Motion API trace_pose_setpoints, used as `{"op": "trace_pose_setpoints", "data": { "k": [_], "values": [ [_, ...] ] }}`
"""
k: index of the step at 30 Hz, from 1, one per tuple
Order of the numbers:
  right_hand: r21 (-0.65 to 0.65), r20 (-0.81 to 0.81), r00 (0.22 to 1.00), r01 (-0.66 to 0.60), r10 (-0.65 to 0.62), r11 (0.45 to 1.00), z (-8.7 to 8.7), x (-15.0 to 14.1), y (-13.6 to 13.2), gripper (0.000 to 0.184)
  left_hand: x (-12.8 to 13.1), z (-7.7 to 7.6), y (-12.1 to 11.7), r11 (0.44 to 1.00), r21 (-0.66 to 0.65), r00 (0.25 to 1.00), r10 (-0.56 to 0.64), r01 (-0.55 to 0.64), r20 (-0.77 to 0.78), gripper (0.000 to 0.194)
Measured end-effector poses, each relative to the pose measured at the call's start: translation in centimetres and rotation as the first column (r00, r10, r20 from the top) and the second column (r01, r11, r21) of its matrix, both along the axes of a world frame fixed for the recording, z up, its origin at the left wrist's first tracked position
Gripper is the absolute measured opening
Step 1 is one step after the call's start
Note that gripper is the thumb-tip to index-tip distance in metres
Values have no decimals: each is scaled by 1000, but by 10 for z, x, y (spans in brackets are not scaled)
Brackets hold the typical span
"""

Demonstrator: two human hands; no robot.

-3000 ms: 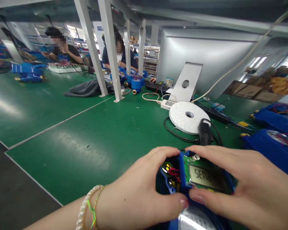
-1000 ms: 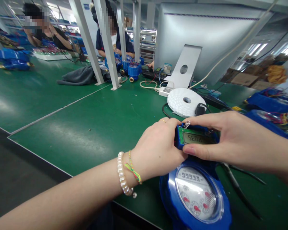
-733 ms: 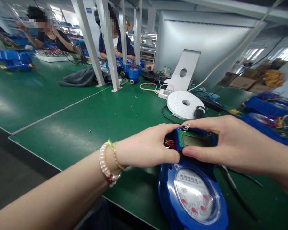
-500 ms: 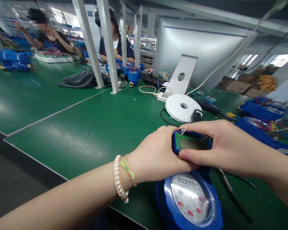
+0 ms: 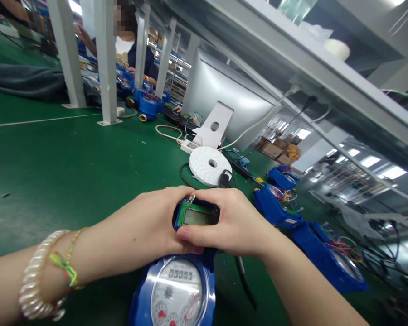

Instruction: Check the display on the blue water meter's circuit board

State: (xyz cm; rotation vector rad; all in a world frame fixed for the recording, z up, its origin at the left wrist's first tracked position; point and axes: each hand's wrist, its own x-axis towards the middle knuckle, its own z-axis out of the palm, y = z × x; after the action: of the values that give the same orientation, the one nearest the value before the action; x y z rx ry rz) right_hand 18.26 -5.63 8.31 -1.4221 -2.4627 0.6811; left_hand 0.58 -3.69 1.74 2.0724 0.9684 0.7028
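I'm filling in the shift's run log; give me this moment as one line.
left hand and right hand: both clasp small blue display module with green board | module sits atop round blue water meter | green bench mat

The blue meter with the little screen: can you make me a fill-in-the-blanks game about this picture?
1. Both hands, left hand and right hand, hold the small ____ module with a screen.
2. The table is ____.
3. The round dial sits in a ____ meter.
4. The beaded bracelet is on the ____ wrist.

Missing words: blue; green; blue; left
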Motion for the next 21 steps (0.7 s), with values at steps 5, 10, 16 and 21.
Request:
{"op": "trace_pose_setpoints", "data": {
  "k": [5,10,16,21],
  "values": [
    [-14,-9,1000,8,-8,1000,0,0,-1,32,2,11,0,990,-131,996,-30,41,82,54],
    [-26,7,1000,21,-20,999,-1,-1,-1,30,3,19,0,983,-178,992,-19,42,125,58],
    [-42,55,996,66,-63,997,2,-6,-3,19,-1,10,-1,983,-169,976,-41,79,215,58],
    [18,69,995,69,-70,997,0,-5,-3,14,5,0,-6,996,-83,983,45,-30,180,49]
  ]
}}
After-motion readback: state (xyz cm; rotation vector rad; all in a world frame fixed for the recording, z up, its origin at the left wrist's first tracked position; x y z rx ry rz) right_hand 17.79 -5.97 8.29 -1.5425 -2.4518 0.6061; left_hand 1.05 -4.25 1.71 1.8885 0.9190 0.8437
